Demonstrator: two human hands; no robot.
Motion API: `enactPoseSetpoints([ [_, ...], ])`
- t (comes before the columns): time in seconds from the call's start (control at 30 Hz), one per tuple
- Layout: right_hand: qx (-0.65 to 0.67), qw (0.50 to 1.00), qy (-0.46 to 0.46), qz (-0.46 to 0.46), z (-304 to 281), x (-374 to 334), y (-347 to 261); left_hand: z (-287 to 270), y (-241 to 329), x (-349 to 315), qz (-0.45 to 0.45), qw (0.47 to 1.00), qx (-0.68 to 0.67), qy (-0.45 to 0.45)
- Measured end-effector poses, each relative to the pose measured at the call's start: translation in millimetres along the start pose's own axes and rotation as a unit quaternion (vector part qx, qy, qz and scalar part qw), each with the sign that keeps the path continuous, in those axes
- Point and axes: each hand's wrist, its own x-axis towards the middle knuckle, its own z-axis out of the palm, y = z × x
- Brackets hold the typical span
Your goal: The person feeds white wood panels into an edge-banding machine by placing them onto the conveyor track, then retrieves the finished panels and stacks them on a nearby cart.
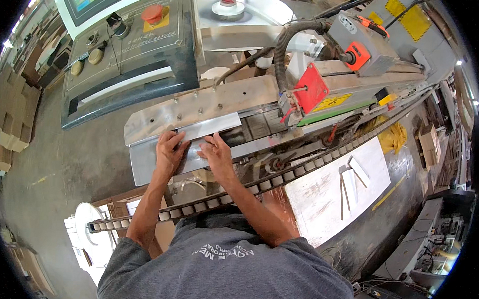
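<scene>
A narrow white board strip [212, 126] lies lengthwise against the metal guide fence [144, 119] of an edge-banding machine. My left hand [169, 149] is closed at the strip's near edge, with its fingers bent and the thumb toward the right. A short way to the right, my right hand [217, 153] has curled fingers, their tips at the same edge. Both hands rest over the metal infeed table [143, 158]. The strip's left part is partly hidden behind my left fingers. Its right end points toward the dark feed track [259, 127].
A control panel [131, 48] with a red button stands at the far left. The red-fronted machine head [310, 88] is to the right. A roller rail [273, 181] crosses in front of me. Several white strips [349, 186] lie on a white board [322, 212] at the right.
</scene>
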Motion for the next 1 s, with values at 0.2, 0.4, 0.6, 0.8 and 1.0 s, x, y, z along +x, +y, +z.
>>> enactPoseSetpoints([
  [0.2,-0.019,1.000,0.001,0.001,-15.5,3.9,-11.3,12.9,10.4,5.6,-0.026,0.999,-0.010,-0.026],
  [0.4,-0.043,0.998,0.036,-0.018,-36.1,12.5,-41.4,38.1,33.8,22.3,-0.019,0.998,-0.008,-0.052],
  [0.6,-0.054,0.994,0.083,-0.053,-74.0,20.6,-55.0,79.4,50.7,38.9,0.029,0.998,-0.012,-0.055],
  [0.8,-0.077,0.989,0.110,-0.068,-114.7,25.5,-95.7,124.8,85.3,61.7,0.017,0.996,-0.015,-0.089],
  [1.0,-0.015,0.989,0.118,-0.087,-144.7,-25.8,-109.1,173.4,117.3,81.9,0.057,0.993,-0.042,-0.091],
])
